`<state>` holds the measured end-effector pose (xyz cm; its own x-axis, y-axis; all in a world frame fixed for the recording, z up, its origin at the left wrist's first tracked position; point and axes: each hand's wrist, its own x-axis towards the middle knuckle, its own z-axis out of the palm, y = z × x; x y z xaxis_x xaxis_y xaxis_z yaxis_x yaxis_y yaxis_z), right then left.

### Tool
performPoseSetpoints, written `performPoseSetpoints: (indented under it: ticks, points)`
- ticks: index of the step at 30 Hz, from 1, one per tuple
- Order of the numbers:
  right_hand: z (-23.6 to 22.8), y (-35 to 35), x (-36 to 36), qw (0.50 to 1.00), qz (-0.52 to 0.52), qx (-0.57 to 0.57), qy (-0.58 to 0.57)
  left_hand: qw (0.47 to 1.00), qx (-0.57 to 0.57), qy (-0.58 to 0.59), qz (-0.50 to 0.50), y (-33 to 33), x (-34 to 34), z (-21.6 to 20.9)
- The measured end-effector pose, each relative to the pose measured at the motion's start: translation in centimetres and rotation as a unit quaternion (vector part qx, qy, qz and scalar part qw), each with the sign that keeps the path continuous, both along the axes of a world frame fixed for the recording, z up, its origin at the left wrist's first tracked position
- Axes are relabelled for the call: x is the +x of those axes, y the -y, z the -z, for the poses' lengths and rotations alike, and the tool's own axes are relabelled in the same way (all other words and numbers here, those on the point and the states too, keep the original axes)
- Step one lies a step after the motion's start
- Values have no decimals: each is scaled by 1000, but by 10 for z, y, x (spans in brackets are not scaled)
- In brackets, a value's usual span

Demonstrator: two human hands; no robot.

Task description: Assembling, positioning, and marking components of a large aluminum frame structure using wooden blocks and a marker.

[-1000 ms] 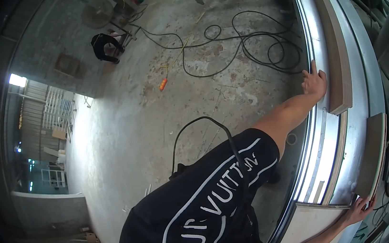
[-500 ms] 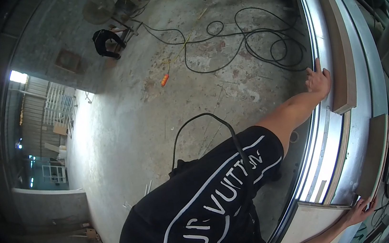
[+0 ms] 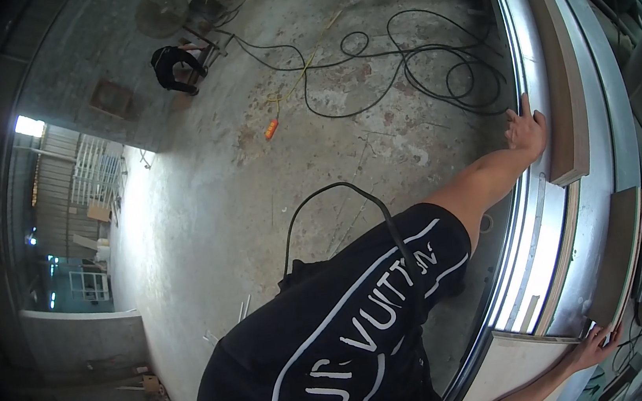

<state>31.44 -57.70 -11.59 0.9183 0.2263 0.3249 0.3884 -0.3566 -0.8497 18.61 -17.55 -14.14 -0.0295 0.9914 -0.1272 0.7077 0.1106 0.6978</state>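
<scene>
One board (image 3: pixel 618 254) sits along the table's (image 3: pixel 587 229) far edge, its end at the right hand (image 3: pixel 595 348), whose grip I cannot tell. The left hand (image 3: pixel 526 134) is spread by the near edge. Apparently it's being steadied; shifting it would call for a firm hold.

Black shirt (image 3: pixel 329 338), matte, loose over the torso. Large white block lettering (image 3: pixel 358 337) runs diagonally across it, framed by thin white lines (image 3: pixel 370 282) that bend at angles. Left sleeve (image 3: pixel 452 237) short, black, ending on the upper arm. Left hand (image 3: pixel 526 133) and right hand (image 3: pixel 594 348) bare. Thick black cable (image 3: pixel 375 199) arcs up in a loop, one side crossing the shirt; small dark lump by its other foot, kind unclear.
</scene>
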Motion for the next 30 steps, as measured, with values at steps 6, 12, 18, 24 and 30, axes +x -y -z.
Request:
performPoseSetpoints:
  ticks: [6, 12, 18, 24, 30]
  points:
    - [-4, -11, -7, 1000, -19, 4, 18, 999, 38, -27, -17, -9, -2, 12]
    - [-8, -15, -18, 999, 17, 2, -28, 998, 5, -63, -15, -10, -4, 9]
    - [-16, -15, -27, 993, -11, 86, -79, 999, -9, -41, 10, -4, -3, 9]
    - [-9, -14, -24, 991, -8, 111, -78, 999, -25, -42, 12, -5, -3, 4]
    - [-16, -23, -30, 983, -24, 159, -86, 998, 4, -66, -1, -10, -3, 12]
